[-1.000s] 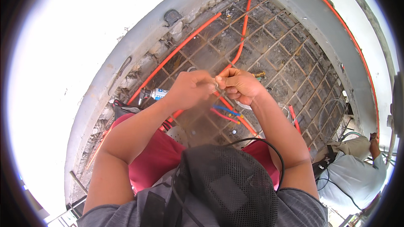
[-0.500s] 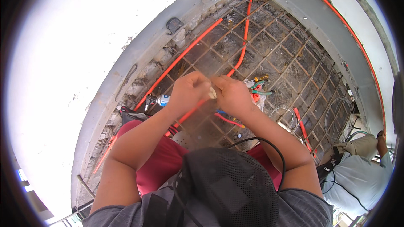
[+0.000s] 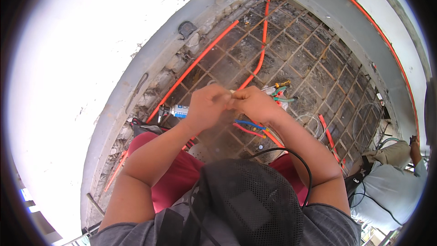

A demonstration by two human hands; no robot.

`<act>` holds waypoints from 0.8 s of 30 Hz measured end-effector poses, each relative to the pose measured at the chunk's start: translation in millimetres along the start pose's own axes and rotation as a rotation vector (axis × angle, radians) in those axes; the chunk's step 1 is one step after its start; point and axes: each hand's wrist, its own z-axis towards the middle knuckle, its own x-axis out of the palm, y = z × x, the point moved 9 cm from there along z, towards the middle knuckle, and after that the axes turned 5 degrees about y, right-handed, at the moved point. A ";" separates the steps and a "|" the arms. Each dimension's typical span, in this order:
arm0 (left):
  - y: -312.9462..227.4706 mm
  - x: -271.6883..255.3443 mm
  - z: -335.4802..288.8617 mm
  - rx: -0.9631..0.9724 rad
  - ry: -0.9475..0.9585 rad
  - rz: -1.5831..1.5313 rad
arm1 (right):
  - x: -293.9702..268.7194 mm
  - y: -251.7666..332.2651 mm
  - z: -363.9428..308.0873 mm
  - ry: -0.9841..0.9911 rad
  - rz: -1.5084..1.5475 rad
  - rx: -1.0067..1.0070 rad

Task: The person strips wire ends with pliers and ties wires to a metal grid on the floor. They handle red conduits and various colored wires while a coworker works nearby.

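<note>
My left hand (image 3: 207, 107) and my right hand (image 3: 256, 104) meet in front of me, above the steel mesh (image 3: 291, 59). Both are closed, fingertips pinched together. A small pale piece (image 3: 232, 91) shows at the fingertips; its kind is too small to tell, and most of it is hidden. An orange-red conduit (image 3: 262, 52) runs down toward the hands, and an orange stretch (image 3: 276, 140) shows below my right hand. Blue (image 3: 250, 124) and pink-red (image 3: 249, 130) slender pieces with yellowish ends lie under that hand.
A yellow-handled screwdriver (image 3: 281, 84) and green-handled pliers (image 3: 287, 99) lie right of my hands. On the left are a blue-and-white can (image 3: 179, 111) and another conduit (image 3: 195, 61). A tape measure (image 3: 186, 29) rests on the ledge. Wire coils (image 3: 310, 126) and a co-worker (image 3: 387, 184) are at right.
My hands have shifted slightly, fingertips still together, and the pale piece shows less. The orange stretch that slanted down-left from them is gone there; one now shows below my right hand.
</note>
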 end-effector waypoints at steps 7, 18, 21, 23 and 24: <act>17.6 -14.9 10.0 -0.156 -0.031 -0.075 | 0.1 43.1 -25.2 -0.278 -0.819 -0.272; -16.3 1.5 2.1 -0.048 0.100 0.025 | -7.0 74.0 -51.5 -0.127 -1.064 -0.488; -38.1 6.4 -0.8 0.123 0.130 0.205 | -10.6 78.3 -55.5 -0.118 -1.044 -0.556; -45.5 8.9 -2.4 0.177 0.165 0.248 | -17.2 78.9 -54.1 -0.123 -0.922 -0.573; -49.9 10.3 -3.3 0.216 0.176 0.268 | -22.9 78.8 -52.1 -0.130 -0.800 -0.573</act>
